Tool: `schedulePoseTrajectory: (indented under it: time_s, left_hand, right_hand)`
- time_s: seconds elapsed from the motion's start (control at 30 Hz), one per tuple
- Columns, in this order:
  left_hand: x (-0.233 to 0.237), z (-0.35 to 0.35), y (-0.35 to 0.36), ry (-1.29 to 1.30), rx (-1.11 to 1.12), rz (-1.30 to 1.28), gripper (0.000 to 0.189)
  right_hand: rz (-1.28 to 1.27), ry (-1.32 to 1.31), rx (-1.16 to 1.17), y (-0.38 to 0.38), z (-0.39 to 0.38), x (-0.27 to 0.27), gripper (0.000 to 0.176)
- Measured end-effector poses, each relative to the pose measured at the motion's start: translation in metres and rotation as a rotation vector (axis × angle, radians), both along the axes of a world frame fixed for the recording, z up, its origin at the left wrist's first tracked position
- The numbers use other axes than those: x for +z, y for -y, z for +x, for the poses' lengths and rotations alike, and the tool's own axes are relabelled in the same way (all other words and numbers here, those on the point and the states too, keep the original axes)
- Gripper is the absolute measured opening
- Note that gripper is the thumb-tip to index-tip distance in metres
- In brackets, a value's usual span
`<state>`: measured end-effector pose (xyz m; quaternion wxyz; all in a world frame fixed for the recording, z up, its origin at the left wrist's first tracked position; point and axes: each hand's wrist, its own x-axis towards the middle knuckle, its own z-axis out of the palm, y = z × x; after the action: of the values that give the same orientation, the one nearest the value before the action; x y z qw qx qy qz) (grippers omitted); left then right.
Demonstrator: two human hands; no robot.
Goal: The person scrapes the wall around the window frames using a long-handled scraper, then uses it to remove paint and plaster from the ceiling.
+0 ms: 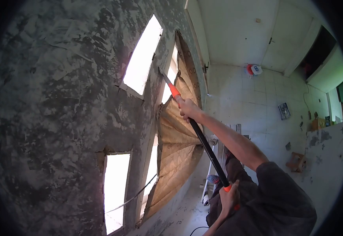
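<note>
My right hand (pixel 189 110) grips a long black pole (pixel 208 147) just below its orange upper collar. Lower down, near my body, my left hand (pixel 229 197) is wrapped round the pole's orange bottom end. The pole slants up and left, and its thin grey tip lies against or just before the strip of patchy grey wall (pixel 73 118) between bright openings; contact cannot be made out. Behind the pole hangs a creased tan sheet (pixel 179 157), partly covering the openings near my right hand.
Bright window openings (pixel 144 59) break the wall. Below me a white ladder-like frame (pixel 210 169) stands beside a roll (pixel 206 198). A cable (pixel 140 190) crosses the lower opening. On the tiled floor (pixel 238 94) are a red-and-white container (pixel 254 70), a dark tray-like item (pixel 284 111) and a wooden stool (pixel 296 162).
</note>
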<state>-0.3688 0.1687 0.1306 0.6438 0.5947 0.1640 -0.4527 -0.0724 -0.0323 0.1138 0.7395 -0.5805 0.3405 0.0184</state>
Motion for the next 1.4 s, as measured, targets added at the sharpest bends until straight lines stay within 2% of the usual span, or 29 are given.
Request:
schedulePoseTrajectory:
  time_s: [0.1,0.23,0.27,0.33,0.4,0.43,0.47,0.53,0.63,0.83,0.9,1.03,1.17,1.27,1.4]
  left_hand:
    - [0.001,0.039,0.012,-0.023,-0.078,0.083,0.037]
    - [-0.009,-0.004,0.005,0.031,-0.015,-0.021,0.036]
    - [-0.007,-0.004,0.007,-0.044,-0.001,-0.005,0.037]
    - [0.004,0.038,0.024,-0.045,-0.044,0.016,0.036]
    - [0.000,0.053,0.028,-0.057,-0.077,-0.001,0.035]
    - [-0.004,0.043,0.030,-0.045,-0.081,-0.002,0.035]
    - [-0.010,0.022,0.029,-0.044,-0.052,-0.021,0.035]
    - [-0.004,0.001,0.029,-0.120,-0.006,-0.087,0.036]
    - [-0.016,0.022,0.042,-0.149,0.000,-0.068,0.033]
    - [-0.006,0.022,0.046,-0.094,-0.011,-0.034,0.035]
    - [-0.016,0.042,0.048,0.027,-0.104,0.027,0.035]
    - [0.000,0.017,0.044,-0.021,-0.012,-0.007,0.036]
    - [-0.007,0.049,0.056,0.001,-0.090,-0.004,0.036]
    - [0.011,0.039,0.056,-0.081,-0.068,-0.053,0.035]
    - [-0.008,0.025,0.061,-0.101,-0.024,-0.061,0.033]
  right_hand:
    - [-0.021,0.056,-0.036,0.008,0.011,-0.018,0.055]
    - [-0.046,0.062,-0.012,0.004,0.000,-0.012,0.058]
    - [-0.044,0.049,-0.006,0.005,0.001,-0.013,0.057]
    - [-0.052,0.061,-0.033,0.022,0.020,-0.035,0.056]
    - [-0.082,0.078,0.006,0.028,0.018,-0.036,0.055]
    - [-0.126,0.097,0.040,0.034,0.021,-0.028,0.055]
    - [-0.059,0.008,-0.005,0.026,0.014,-0.027,0.056]
    - [-0.032,-0.012,0.003,0.017,0.001,-0.027,0.056]
    - [-0.019,-0.046,0.030,0.031,0.010,-0.028,0.054]
    - [0.061,-0.022,0.003,0.034,0.010,-0.020,0.052]
    - [-0.007,-0.037,-0.029,0.045,0.026,-0.026,0.051]
    - [-0.016,-0.045,0.003,0.030,0.007,-0.008,0.051]
    - [0.025,-0.055,-0.043,0.058,0.037,-0.041,0.054]
    - [-0.041,-0.040,-0.048,0.049,0.023,-0.019,0.054]
    - [-0.013,-0.038,0.006,0.048,0.012,-0.011,0.054]
